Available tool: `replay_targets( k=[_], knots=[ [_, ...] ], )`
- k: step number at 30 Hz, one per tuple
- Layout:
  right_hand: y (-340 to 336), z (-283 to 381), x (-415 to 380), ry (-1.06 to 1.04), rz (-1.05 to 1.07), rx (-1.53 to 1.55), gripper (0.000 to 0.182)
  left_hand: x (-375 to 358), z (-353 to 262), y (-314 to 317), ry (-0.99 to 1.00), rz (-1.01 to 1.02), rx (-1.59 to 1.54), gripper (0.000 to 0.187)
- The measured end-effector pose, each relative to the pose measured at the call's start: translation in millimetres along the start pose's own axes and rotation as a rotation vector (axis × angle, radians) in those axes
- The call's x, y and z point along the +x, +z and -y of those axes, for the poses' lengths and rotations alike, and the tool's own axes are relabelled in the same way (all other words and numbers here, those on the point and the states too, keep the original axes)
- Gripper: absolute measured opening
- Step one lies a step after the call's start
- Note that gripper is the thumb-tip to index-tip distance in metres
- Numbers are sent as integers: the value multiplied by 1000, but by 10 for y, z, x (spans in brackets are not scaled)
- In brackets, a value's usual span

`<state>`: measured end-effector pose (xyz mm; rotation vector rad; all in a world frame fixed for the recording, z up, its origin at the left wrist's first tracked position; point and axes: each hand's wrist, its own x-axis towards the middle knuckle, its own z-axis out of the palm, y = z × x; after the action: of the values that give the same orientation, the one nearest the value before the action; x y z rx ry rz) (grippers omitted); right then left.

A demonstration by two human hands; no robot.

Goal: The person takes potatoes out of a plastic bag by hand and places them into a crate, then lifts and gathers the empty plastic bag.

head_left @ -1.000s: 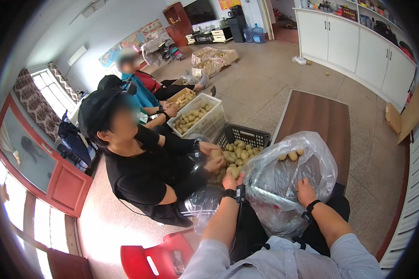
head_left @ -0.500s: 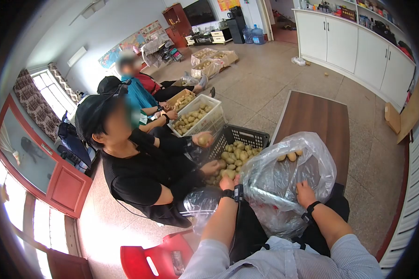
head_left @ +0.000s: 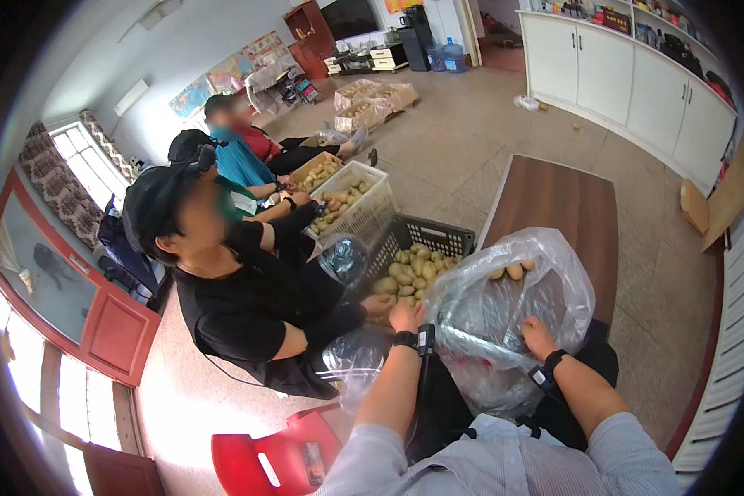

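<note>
My left hand (head_left: 406, 315) is over the near edge of the black crate (head_left: 436, 231), its thumb apart from the fingers and no potato visible in it. Potatoes (head_left: 416, 270) lie in that crate just beyond it. My right hand (head_left: 538, 338) is closed on the clear plastic bag (head_left: 554, 289), at its near right side. The bag's mouth is spread wide, and a few potatoes (head_left: 514, 271) show at its far side. Beside my left hand, a co-worker's hand (head_left: 378, 307) also reaches to the crate.
A co-worker in black (head_left: 248, 306) sits close on the left, with other people beyond. A white crate (head_left: 372, 211) of potatoes stands past the black one. The brown table (head_left: 554, 198) is ahead of the bag; a red chair (head_left: 264, 446) is at lower left.
The potato at my left hand no longer shows in it. The co-worker's raised hand with a potato has gone from above the crate. My right hand stays at the bag.
</note>
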<state>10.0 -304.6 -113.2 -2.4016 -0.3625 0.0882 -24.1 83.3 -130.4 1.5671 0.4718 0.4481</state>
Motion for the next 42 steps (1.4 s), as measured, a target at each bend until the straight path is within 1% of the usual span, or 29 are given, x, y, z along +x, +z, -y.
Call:
replay_targets(
  k=[2, 4, 5, 6, 7, 8, 9, 11, 13, 15, 17, 18, 19, 20, 21, 22, 23, 24, 25, 26, 27, 28, 30, 32, 35, 36, 39, 40, 42],
  knots=[
    [-195, 364, -13, 563, 217, 756, 35, 55, 136, 103, -90, 14, -530, 27],
    [-85, 372, 31, 586, 169, 857, 32, -108, -472, 291, -517, -114, -698, 25],
    [-87, 383, 85, 548, 263, 1016, 30, -125, -542, 336, -588, -105, -649, 27],
    [-76, 378, 131, 512, 355, 1173, 29, -46, -394, 323, -606, -104, -647, 27],
    [119, 288, 247, 370, 383, 1232, 27, 86, -102, 278, -474, 109, -486, 30],
    [254, 178, 315, 239, 397, 1284, 25, 26, -116, 316, -472, 212, -425, 32],
    [36, 583, 249, 346, 311, 1140, 25, -32, -137, 358, -462, 316, -361, 35],
    [-56, 878, 253, 339, 303, 1053, 36, -219, -641, 453, -636, 343, -381, 41],
    [-129, 1169, 280, 302, 308, 1036, 44, -303, -862, 555, -748, 408, -363, 42],
    [-144, 1396, 343, 287, 289, 1042, 46, -409, -1122, 648, -778, 437, -321, 43],
    [-84, 1499, 422, 73, 344, 818, 42, -416, -1143, 680, -789, 500, -334, 44],
    [-95, 1498, 419, 70, 346, 817, 42, -416, -1165, 686, -799, 552, -347, 45],
    [-110, 1506, 394, -55, 246, 651, 38, -454, -1190, 729, -792, 538, -309, 43],
    [-96, 1570, 384, -198, 156, 497, 34, -516, -1221, 749, -618, 723, -122, 42],
    [-60, 1575, 361, -157, 205, 672, 27, -496, -1304, 647, -416, 840, 89, 42],
    [-6, 1622, 411, -183, 216, 718, 26, -397, -958, 571, -360, 700, 232, 42],
    [-91, 1631, 456, -163, 243, 487, 24, -403, -893, 626, -479, 665, -19, 38],
    [-91, 1630, 415, -192, 112, 474, 25, -379, -809, 689, -606, 608, -288, 34],
    [-83, 1588, 401, -173, 101, 415, 27, -333, -720, 754, -724, 538, -532, 30],
    [-96, 1474, 398, -134, 71, 349, 28, -352, -963, 656, -751, 568, -452, 24],
    [-46, 1297, 437, -177, 40, 270, 29, -326, -848, 650, -737, 482, -462, 22],
    [-46, 1130, 483, -213, 15, 190, 31, -138, -218, 670, -610, 408, -560, 24],
    [-223, 1079, 515, -147, 43, 105, 30, -226, -552, 552, -598, 210, -814, 23],
    [-217, 833, 606, -97, -15, 0, 31, -233, -572, 542, -511, -123, -828, 24],
    [-363, 707, 760, -161, -38, -73, 36, -196, -397, 418, -283, -209, -823, 24],
    [-372, 729, 816, -180, -35, -97, 37, -134, -210, 361, -169, -231, -392, 25],
    [-440, 804, 908, -234, -27, -149, 41, 12, 438, 196, 95, -317, 189, 17],
    [-478, 893, 972, -262, -34, -169, 42, 0, 247, 205, 30, -353, 62, 17],
    [-475, 980, 1018, -286, -51, -238, 42, -93, -348, 354, -256, -415, -408, 18]
  ],
)
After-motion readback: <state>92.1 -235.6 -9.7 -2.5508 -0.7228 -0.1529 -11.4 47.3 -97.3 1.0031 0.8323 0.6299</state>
